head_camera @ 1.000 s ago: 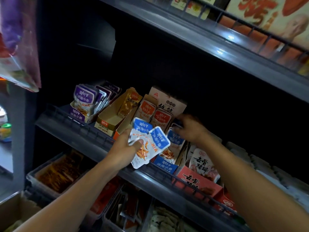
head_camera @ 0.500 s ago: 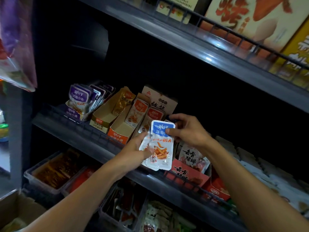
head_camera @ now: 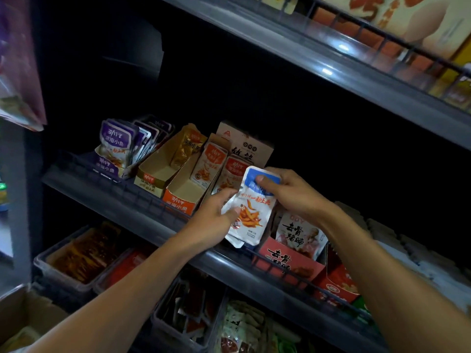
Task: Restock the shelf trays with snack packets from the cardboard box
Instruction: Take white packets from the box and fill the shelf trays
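A small stack of blue-and-white snack packets [head_camera: 251, 212] is held upright in front of the middle shelf. My left hand [head_camera: 214, 220] grips the stack's lower left edge. My right hand [head_camera: 288, 192] pinches its blue top with the thumb on the front. The stack hides the tray behind it. To its left stand an orange tray [head_camera: 178, 197] with orange packets [head_camera: 211, 161] at the back, a yellow tray [head_camera: 153, 177] with a gold packet [head_camera: 188, 143], and a purple tray [head_camera: 107, 166] full of purple packets. The cardboard box [head_camera: 23, 319] sits at the bottom left corner.
A red tray [head_camera: 288, 261] of pink-and-white packets stands right of my hands. A wire rail [head_camera: 132, 189] runs along the shelf's front. An upper shelf [head_camera: 331, 59] overhangs. Clear bins [head_camera: 76, 258] of snacks fill the lower shelf. A hanging bag [head_camera: 17, 59] is at the far left.
My right hand came off the tray and took the top of the packets. The fanned packets are now squared into one upright stack, held by both hands.
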Demonstrator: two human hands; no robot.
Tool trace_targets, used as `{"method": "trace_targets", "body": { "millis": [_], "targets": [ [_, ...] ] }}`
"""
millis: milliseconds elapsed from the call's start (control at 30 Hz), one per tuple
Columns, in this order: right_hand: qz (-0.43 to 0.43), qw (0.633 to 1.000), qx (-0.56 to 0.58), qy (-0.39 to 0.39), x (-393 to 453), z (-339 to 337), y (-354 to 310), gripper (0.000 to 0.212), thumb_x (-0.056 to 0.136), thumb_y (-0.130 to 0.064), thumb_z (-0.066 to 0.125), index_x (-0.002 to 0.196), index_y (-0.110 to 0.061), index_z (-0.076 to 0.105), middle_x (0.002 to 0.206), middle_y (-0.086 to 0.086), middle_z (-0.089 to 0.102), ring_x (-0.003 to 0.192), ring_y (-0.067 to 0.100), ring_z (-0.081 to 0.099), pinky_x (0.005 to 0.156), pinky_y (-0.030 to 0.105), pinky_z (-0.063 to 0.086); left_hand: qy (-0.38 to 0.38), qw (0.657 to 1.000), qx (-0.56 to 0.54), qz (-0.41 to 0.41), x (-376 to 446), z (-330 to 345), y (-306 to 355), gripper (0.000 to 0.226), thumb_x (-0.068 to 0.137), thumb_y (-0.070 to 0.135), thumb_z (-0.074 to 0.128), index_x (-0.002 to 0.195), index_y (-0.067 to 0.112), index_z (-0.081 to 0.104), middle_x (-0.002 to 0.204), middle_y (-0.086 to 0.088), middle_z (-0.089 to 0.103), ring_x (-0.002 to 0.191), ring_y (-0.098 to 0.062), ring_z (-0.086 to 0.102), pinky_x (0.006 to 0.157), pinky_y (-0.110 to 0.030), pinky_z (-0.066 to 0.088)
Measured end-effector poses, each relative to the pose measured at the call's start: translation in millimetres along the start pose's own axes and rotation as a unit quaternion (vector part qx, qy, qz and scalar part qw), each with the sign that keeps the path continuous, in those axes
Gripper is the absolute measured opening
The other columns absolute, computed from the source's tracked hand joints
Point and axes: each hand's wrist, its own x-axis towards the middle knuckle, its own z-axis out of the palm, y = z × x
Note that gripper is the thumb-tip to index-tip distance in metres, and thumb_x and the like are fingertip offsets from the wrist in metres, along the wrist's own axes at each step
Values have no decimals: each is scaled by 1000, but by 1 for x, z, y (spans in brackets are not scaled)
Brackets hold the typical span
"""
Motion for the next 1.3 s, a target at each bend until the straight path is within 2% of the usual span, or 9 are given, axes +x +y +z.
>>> {"method": "trace_targets", "body": {
  "millis": [167, 300, 400, 500, 600, 700, 967, 1133, 1300],
  "targets": [
    [8, 1000, 26, 4, 9, -9, 7, 15, 95, -22, 64, 110, -21, 64, 100, -1, 74, 86, 12, 73, 79, 32, 60, 27, 999, -20, 13, 4, 5, -1, 30, 103, 8, 45, 117, 32, 56, 107, 7, 68, 95, -2, 65, 70, -11, 53],
    [28, 998, 6, -58, 11, -17, 6, 24, 85, -18, 76, 104, -18, 61, 93, 1, 75, 84, 14, 74, 77, 33, 61, 29, 999, 10, 16, 11, 6, -3, 30, 102, 9, 47, 125, 27, 55, 114, 0, 66, 104, -12, 65, 82, -20, 55],
    [33, 999, -32, 7, 19, -30, 8, 42, 81, -21, 78, 118, -14, 58, 98, -1, 73, 85, 12, 72, 82, 33, 60, 74, 996, 54, 19, 13, 3, -10, 31, 99, 17, 55, 129, 24, 50, 109, 8, 63, 103, -10, 63, 91, -33, 55],
    [35, 990, -119, 69, 28, -41, 11, 46, 79, -27, 80, 118, -19, 57, 102, -5, 68, 88, 10, 67, 82, 31, 55, 112, 956, 262, 76, 8, -4, -24, 34, 96, 28, 59, 129, 21, 54, 119, 3, 56, 114, -15, 53, 103, -36, 43],
    [45, 981, -190, -14, 32, -30, 11, 33, 83, -24, 77, 107, -25, 55, 93, -11, 65, 83, 4, 64, 73, 25, 51, 46, 893, 429, 130, 1, -4, -37, 31, 97, 38, 55, 127, 30, 59, 130, 6, 49, 127, -14, 40, 110, -33, 20],
    [15, 974, -221, -39, 38, -12, 17, 22, 82, -20, 78, 96, -24, 60, 94, -7, 69, 82, 5, 65, 70, 24, 52, 26, 863, 485, 138, 2, -3, -46, 33, 98, 41, 49, 129, 35, 59, 132, 7, 49, 130, -11, 39, 115, -38, 15],
    [-3, 966, -259, -24, 54, 8, 36, 21, 86, -27, 74, 100, -27, 57, 93, -11, 62, 90, 11, 62, 70, 25, 46, 7, 852, 501, 153, 9, -2, -49, 35, 100, 33, 43, 132, 34, 58, 127, 6, 57, 120, -10, 51, 115, -36, 6],
    [32, 934, -344, -97, 57, 15, 27, 64, 79, -30, 81, 135, -22, 51, 125, -4, 60, 114, 18, 57, 93, 30, 46, 18, 853, 495, 164, 10, -2, -54, 32, 99, 34, 43, 126, 34, 60, 121, 7, 59, 115, -9, 53, 114, -35, 7],
    [70, 883, -455, -91, 64, 26, 23, 78, 67, -45, 86, 132, -24, 48, 117, -3, 59, 97, 16, 55, 81, 30, 49, 13, 859, 484, 165, 8, -3, -54, 30, 99, 34, 43, 124, 34, 60, 121, 9, 59, 116, -7, 52, 114, -32, 3]
  ]
}}
